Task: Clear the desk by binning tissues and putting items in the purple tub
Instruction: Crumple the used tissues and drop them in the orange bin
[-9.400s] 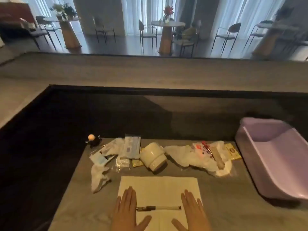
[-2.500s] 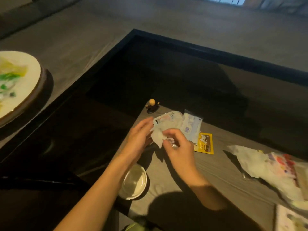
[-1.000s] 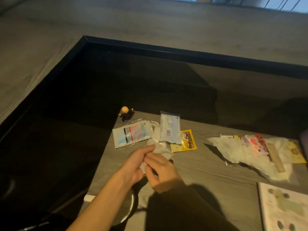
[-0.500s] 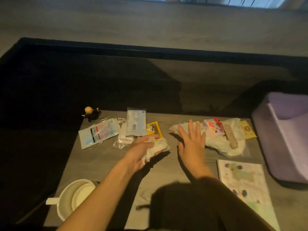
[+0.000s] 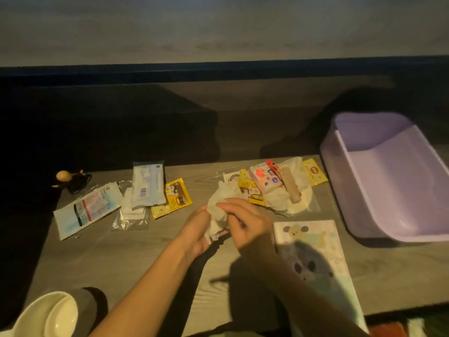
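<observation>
Sitting at the near left corner of the grey worktop point(image 5: 136, 259) is a white cup point(image 5: 46, 314), cut off by the frame edge. Just beyond mid-worktop, both hands meet around a crumpled white tissue point(image 5: 217, 210): the left hand point(image 5: 198, 231) cups it from below and the left, the right hand point(image 5: 245, 221) curls over it from the right, fingers closed onto the paper. To the right of the right hand lies a pastel printed sheet point(image 5: 313, 244), partly under the arm's shadow. Farther back, just past the hands, a second white tissue point(image 5: 281, 199) is heaped with a pink packet point(image 5: 263, 180) and yellow sachets; what looks like a tan stick lies on it, though the blur makes that uncertain. Left of the hands lie a yellow sachet point(image 5: 173, 197), clear wrappers and a blue-white packet point(image 5: 88, 210), with a small dark figure point(image 5: 73, 180) at the far left corner. The purple tub point(image 5: 388, 178) stands at the right edge, well apart from the hands.
</observation>
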A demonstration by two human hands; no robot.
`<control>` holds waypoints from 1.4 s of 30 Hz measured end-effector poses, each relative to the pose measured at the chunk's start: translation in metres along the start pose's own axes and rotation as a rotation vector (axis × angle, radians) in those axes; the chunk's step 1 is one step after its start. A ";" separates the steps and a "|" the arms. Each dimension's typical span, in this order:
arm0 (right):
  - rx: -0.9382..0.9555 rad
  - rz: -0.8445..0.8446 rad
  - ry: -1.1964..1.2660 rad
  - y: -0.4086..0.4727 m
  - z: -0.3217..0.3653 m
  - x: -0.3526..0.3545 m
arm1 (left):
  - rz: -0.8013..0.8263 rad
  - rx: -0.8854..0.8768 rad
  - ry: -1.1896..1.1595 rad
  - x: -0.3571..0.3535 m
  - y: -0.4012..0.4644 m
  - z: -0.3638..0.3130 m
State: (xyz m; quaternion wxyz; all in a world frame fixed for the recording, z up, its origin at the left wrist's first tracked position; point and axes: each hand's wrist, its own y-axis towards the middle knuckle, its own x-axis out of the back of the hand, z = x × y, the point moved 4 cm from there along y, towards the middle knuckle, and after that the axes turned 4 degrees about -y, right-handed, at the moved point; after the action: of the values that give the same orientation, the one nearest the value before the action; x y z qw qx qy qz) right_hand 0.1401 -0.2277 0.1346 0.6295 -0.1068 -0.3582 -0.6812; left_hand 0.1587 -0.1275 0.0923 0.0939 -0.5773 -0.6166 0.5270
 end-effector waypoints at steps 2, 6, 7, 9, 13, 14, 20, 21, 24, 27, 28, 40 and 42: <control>-0.059 0.066 0.042 -0.009 -0.007 -0.011 | 0.084 0.038 -0.115 -0.005 0.001 0.004; -0.157 0.217 0.075 -0.018 -0.020 -0.012 | 0.172 0.035 -0.095 -0.009 0.006 0.015; -0.137 0.283 0.063 -0.019 -0.019 -0.012 | 0.174 0.038 -0.077 -0.011 0.007 0.018; -0.086 0.392 -0.039 -0.023 -0.016 -0.012 | 0.156 0.062 -0.057 -0.013 0.011 0.025; 0.044 0.467 -0.289 -0.031 -0.018 -0.005 | 0.121 0.064 -0.030 -0.022 0.017 0.028; 0.000 0.404 -0.288 -0.030 -0.020 0.004 | 0.095 0.055 -0.036 -0.021 0.021 0.027; -0.178 0.019 -0.262 -0.021 -0.083 0.042 | -0.039 -0.027 0.009 -0.014 0.042 0.026; -0.292 0.078 -0.262 -0.019 -0.100 0.040 | -0.051 -0.050 0.032 -0.013 0.045 0.026; -0.515 0.298 -0.267 -0.012 -0.127 0.035 | -0.044 -0.070 0.055 -0.022 0.044 0.024; -0.527 0.340 -0.322 -0.010 -0.139 0.029 | -0.067 -0.073 0.079 -0.025 0.048 0.025; -0.520 0.329 -0.329 -0.009 -0.141 0.029 | -0.053 -0.073 0.083 -0.027 0.048 0.025; -0.387 -0.072 0.207 -0.021 -0.081 0.074 | 0.009 -0.102 0.216 -0.041 0.046 0.040; -0.407 -0.028 0.244 -0.026 -0.066 0.069 | 0.132 -0.073 0.233 -0.053 0.037 0.045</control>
State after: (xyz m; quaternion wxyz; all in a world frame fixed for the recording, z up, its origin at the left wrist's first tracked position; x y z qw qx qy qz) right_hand 0.1231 -0.3237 0.1185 0.6242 -0.1436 -0.1364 -0.7557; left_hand 0.1658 -0.2031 0.0714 0.1090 -0.6768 -0.5812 0.4385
